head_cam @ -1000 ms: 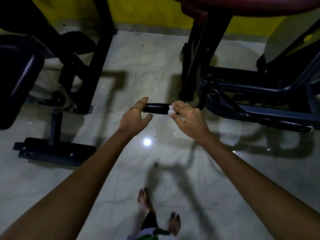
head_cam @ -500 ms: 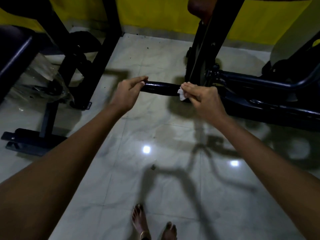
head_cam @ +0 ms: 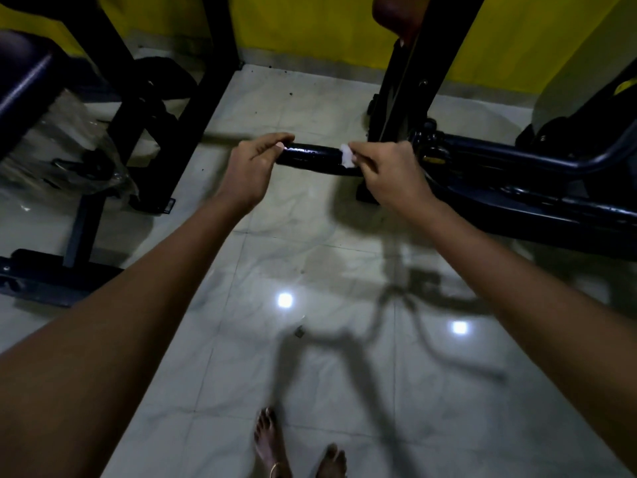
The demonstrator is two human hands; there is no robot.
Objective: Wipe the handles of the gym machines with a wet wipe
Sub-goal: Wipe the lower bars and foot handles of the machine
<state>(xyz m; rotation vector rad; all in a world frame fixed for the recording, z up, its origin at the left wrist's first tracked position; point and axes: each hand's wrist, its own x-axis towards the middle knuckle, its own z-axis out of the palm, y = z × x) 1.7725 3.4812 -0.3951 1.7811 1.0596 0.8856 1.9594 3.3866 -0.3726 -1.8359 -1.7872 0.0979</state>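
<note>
A black, glossy handle (head_cam: 312, 158) of a gym machine sticks out horizontally in the middle of the view. My left hand (head_cam: 253, 167) holds its free left end, fingers curled over the top. My right hand (head_cam: 389, 170) grips the handle's right part with a small white wet wipe (head_cam: 347, 157) bunched under the fingers and pressed against the bar. The wipe's edge peeks out to the left of my fingers.
The handle belongs to a dark machine frame (head_cam: 517, 167) on the right. A black bench frame (head_cam: 113, 139) with a padded seat (head_cam: 20, 81) stands on the left. Pale tiled floor (head_cam: 310, 263) lies below, a yellow wall (head_cam: 310, 25) behind. My bare feet (head_cam: 300, 450) show at the bottom.
The view has shifted closer to the handle. My right hand with the wipe stays on the handle's right part; my left hand has curled over the handle's end.
</note>
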